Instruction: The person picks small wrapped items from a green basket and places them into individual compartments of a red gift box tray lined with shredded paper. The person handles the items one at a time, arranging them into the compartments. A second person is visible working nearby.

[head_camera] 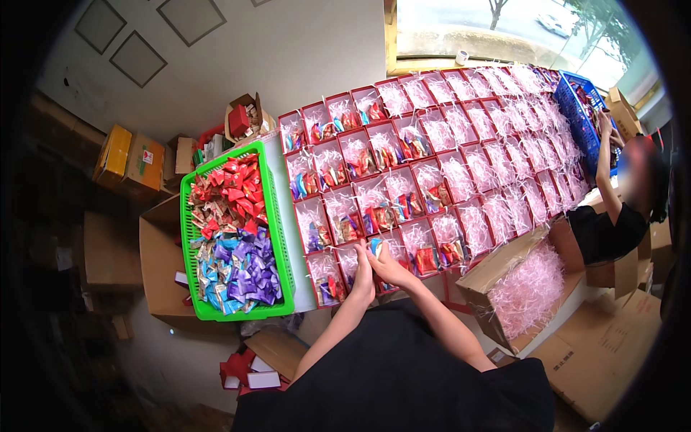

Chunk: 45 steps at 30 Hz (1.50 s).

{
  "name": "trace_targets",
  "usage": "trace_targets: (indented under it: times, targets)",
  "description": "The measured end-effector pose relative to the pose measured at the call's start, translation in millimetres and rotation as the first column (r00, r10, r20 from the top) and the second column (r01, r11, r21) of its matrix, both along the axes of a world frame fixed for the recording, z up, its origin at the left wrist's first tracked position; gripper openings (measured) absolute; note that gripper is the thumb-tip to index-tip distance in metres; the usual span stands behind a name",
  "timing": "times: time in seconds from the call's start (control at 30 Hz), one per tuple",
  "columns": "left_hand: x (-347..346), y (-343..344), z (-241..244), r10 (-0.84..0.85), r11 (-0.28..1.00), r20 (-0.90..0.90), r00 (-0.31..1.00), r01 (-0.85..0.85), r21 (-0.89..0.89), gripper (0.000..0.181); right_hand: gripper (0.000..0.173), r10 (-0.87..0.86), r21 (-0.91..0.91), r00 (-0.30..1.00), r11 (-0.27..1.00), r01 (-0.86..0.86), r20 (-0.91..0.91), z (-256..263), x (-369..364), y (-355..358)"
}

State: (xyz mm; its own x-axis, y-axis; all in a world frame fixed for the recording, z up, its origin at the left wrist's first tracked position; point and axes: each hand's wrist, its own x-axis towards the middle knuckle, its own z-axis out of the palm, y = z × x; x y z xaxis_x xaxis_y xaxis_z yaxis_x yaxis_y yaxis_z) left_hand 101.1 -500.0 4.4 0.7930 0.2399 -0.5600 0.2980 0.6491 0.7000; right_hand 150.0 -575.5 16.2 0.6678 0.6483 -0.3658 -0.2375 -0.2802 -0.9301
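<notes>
My left hand and my right hand meet over the nearest row of red boxes. A blue wrapped packet shows at the fingers of my right hand. My left hand lies against it from the side, fingers pointing away from me; whether it also grips something is hidden. Below them, an open red box lined with pale pink paper shreds is partly covered by my hands. Its neighbour, a box at the near left corner, contains shreds and several coloured packets.
Left of the boxes, a green plastic basket carries red, brown, blue and purple packets. Rows of shred-filled boxes stretch right towards a blue basket, where another person reaches in. A carton of pink shreds stands at front right.
</notes>
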Motion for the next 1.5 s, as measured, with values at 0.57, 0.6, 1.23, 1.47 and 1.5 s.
trace_targets:
  times: [0.57,0.6,1.23,1.47,1.5]
  targets:
    - [12.5,56.8,26.5,0.212,0.371,0.287,0.934,-0.349,0.860,0.045,0.035,-0.256,0.031,0.919,0.965,0.259,0.300,-38.8,222.7,-11.7]
    - [-6.1,73.5,47.8,0.273,0.093,0.160,0.949,-0.191,0.977,0.047,0.039,-0.256,-0.177,0.873,0.918,0.354,0.415,-41.4,258.1,-8.8]
    - [-143.0,147.6,-21.8,0.723,-0.132,-0.232,0.651,0.460,0.878,0.044,0.058,0.285,-0.747,0.730,0.497,0.441,0.621,-52.9,417.2,107.7]
    - [-134.7,153.6,-18.0,0.708,-0.142,-0.206,0.675,0.423,0.895,0.043,0.039,0.511,-0.717,0.505,0.532,0.451,0.696,-27.7,402.0,92.8]
    - [-136.0,150.9,-17.3,0.709,-0.137,-0.206,0.674,0.419,0.898,0.043,0.044,0.493,-0.703,0.503,0.538,0.465,0.710,-18.4,388.5,93.6]
